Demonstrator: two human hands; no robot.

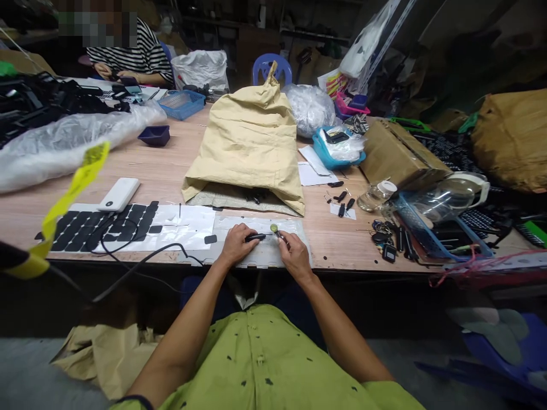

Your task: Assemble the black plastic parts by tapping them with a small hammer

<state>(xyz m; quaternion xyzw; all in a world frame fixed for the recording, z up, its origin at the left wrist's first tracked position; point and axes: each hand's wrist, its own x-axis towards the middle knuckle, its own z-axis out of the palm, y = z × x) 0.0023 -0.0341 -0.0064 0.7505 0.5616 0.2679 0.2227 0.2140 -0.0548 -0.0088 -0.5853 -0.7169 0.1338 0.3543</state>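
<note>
My left hand (236, 244) is closed on a small black plastic part (255, 237), which points to the right. My right hand (294, 254) grips a small tool with a round green end (274, 228), its kind hard to make out. A short gap separates the two hands. Both are over a pale sheet (267, 261) at the table's front edge. Just beyond them lies a large beige cloth bag (248, 136), its mouth towards me with dark pieces (255, 198) inside.
Black pads on a white sheet (186, 219), a white power bank (119, 194) and a black cable (141, 263) lie left. Right are black parts (341, 209), a clear jar (376, 196), a blue basket (427, 228) and a carton (397, 151). A person (147, 57) sits far left.
</note>
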